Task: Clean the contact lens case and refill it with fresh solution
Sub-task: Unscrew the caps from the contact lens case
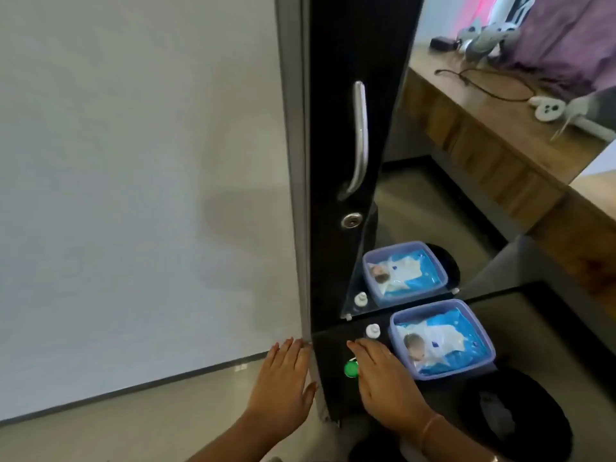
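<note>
Here a dark, glossy desk [330, 348] runs along the foot of a mirror [466, 201], beside a tall black cabinet door [333, 128] with a curved metal handle [361, 138] and a round lock [351, 220] below it. To the left stands a plain pale wall [133, 161], meeting a light floor [133, 428] at a dark skirting line. The right hand [380, 375] lies flat and wide, palm down with straight fingers, on the desk; its thumb side covers part of the green lens case [350, 369], which sits near the front left of the desk. Whether the hand presses on the case I cannot tell. The left hand [286, 371] is also spread flat and holds nothing, its fingertips at the edge where wall and cabinet meet. Just beyond the right hand's fingertips stands a small white bottle [372, 331], and beside it a bluish-purple tub [394, 331] holds blue and white packets. The mirror repeats the tub and bottle, and shows a long wooden unit [483, 145] with a black cable [490, 91], white gadgets and purple cloth [566, 38]. A round black object [533, 411] sits low on the right.
</note>
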